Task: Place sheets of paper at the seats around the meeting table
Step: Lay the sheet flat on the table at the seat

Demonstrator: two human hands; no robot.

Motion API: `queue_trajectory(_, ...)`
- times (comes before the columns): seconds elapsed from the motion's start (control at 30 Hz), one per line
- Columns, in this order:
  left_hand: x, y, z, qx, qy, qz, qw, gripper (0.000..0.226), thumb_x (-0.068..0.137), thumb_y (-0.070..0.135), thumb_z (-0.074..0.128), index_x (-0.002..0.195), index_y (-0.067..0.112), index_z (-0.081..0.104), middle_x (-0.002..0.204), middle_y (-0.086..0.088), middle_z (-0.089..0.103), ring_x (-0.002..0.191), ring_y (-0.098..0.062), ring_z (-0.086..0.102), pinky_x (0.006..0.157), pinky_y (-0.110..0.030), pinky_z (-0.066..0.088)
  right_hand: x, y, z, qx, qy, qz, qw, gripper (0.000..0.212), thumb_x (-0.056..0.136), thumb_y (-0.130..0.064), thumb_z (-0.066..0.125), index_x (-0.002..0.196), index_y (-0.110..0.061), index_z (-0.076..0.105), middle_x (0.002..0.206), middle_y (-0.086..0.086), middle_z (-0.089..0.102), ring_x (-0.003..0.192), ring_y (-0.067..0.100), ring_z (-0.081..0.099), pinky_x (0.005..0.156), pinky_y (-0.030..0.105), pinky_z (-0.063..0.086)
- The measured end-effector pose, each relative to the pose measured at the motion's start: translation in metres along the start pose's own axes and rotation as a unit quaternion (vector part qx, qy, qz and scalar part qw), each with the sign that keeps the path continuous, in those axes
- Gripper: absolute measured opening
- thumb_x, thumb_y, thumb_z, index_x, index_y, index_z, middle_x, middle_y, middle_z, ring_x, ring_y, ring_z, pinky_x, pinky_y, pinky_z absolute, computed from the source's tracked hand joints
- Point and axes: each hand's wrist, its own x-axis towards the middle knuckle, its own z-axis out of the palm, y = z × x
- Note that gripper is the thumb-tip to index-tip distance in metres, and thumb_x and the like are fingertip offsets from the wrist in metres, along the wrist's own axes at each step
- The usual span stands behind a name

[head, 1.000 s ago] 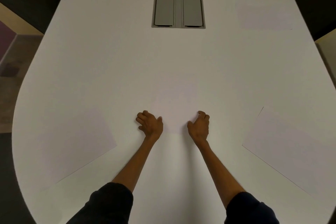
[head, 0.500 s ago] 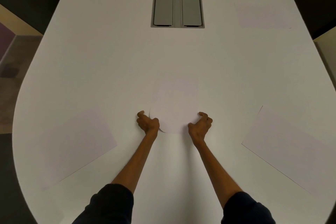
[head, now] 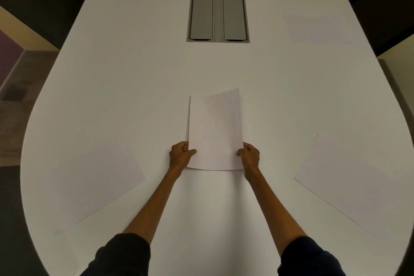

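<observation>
Since a moment ago the centre sheet (head: pixel 215 132) has come up off the tabletop (head: pixel 134 74), far edge lifted. Left hand (head: pixel 180 155) and right hand (head: pixel 249 157) each pinch a near corner in a closed grip. Sheets lie at lower left (head: pixel 94 181), lower right (head: pixel 358 181), upper right (head: pixel 315 29); upper left edge stands bare, likely the next seat.

Left hand (head: pixel 181 156) and right hand (head: pixel 249 156) pinch the near side edges of a held sheet (head: pixel 215 132), far end lifted and curled. White table (head: pixel 134 74). Flat sheets: near-left sheet (head: pixel 98 184), near-right sheet (head: pixel 358 184), far-right sheet (head: pixel 317 29). Grey cable hatch (head: pixel 217 17) at table centre, both flaps closed.
</observation>
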Motion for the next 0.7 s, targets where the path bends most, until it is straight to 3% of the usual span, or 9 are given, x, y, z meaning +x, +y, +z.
queue_trajectory(0.07,0.0,-0.002,-0.001,0.004,-0.006,0.013,1.0,0.02,0.08,0.013,0.076,0.096,0.001,0.071,0.094,-0.011,0.073,0.089,-0.026,0.069,0.076,-0.028,0.054,-0.002,0.003,-0.003,-0.007,-0.014,0.005,1.0,0.019,0.079,0.002,0.053,0.07,-0.014,0.059,0.075,0.0,0.057,0.071,0.018,0.049,0.06,0.024,0.038)
queue_trajectory(0.13,-0.006,-0.002,-0.001,0.006,0.0,0.027,1.0,0.022,0.082,0.017,0.076,0.097,0.001,0.07,0.094,-0.011,0.073,0.087,-0.024,0.069,0.076,-0.027,0.055,-0.006,0.005,-0.007,-0.007,-0.02,0.002,1.0,0.018,0.083,-0.012,0.06,0.068,-0.011,0.051,0.071,0.001,0.051,0.068,0.019,0.043,0.061,0.027,0.034)
queue_trajectory(0.23,-0.02,0.003,-0.003,0.001,0.021,0.067,0.998,0.021,0.084,0.019,0.074,0.095,0.003,0.069,0.09,-0.01,0.073,0.078,-0.016,0.066,0.065,-0.013,0.048,-0.011,0.012,-0.013,-0.006,-0.015,-0.04,0.999,0.045,0.075,-0.037,0.069,0.078,0.004,0.052,0.072,0.007,0.047,0.07,0.017,0.043,0.067,0.029,0.035)
queue_trajectory(0.3,-0.031,0.006,-0.008,-0.016,0.038,0.089,0.995,0.022,0.083,0.019,0.075,0.096,0.002,0.069,0.089,-0.009,0.072,0.079,-0.015,0.066,0.065,-0.01,0.048,-0.024,0.006,-0.018,0.008,-0.023,-0.069,0.997,0.035,0.081,-0.031,0.072,0.088,0.002,0.062,0.075,0.012,0.061,0.071,0.018,0.055,0.07,0.028,0.045)
queue_trajectory(0.37,-0.041,0.01,-0.014,-0.053,0.045,0.094,0.993,0.027,0.081,0.017,0.077,0.1,0.001,0.069,0.093,-0.008,0.073,0.085,-0.016,0.068,0.073,-0.014,0.052,-0.04,-0.003,-0.024,0.027,-0.028,-0.097,0.995,0.015,0.087,-0.02,0.071,0.096,-0.008,0.069,0.088,0.004,0.071,0.079,0.016,0.066,0.073,0.022,0.052)
queue_trajectory(0.47,-0.057,0.015,-0.026,-0.105,0.046,0.1,0.988,0.028,0.077,0.015,0.08,0.1,0.002,0.07,0.095,-0.008,0.073,0.089,-0.02,0.07,0.082,-0.027,0.056,-0.062,-0.012,-0.033,0.049,-0.03,-0.123,0.991,0.016,0.086,-0.012,0.072,0.101,-0.008,0.07,0.094,0.002,0.073,0.082,0.014,0.069,0.07,0.016,0.053)
queue_trajectory(0.7,-0.106,0.019,-0.059,-0.155,0.029,0.132,0.979,0.023,0.075,0.011,0.081,0.095,0.006,0.07,0.092,-0.011,0.074,0.086,-0.027,0.071,0.08,-0.036,0.059,-0.113,-0.02,-0.049,0.068,-0.045,-0.165,0.983,0.024,0.082,-0.005,0.073,0.106,-0.005,0.069,0.099,0.008,0.073,0.086,0.022,0.07,0.079,0.03,0.056)
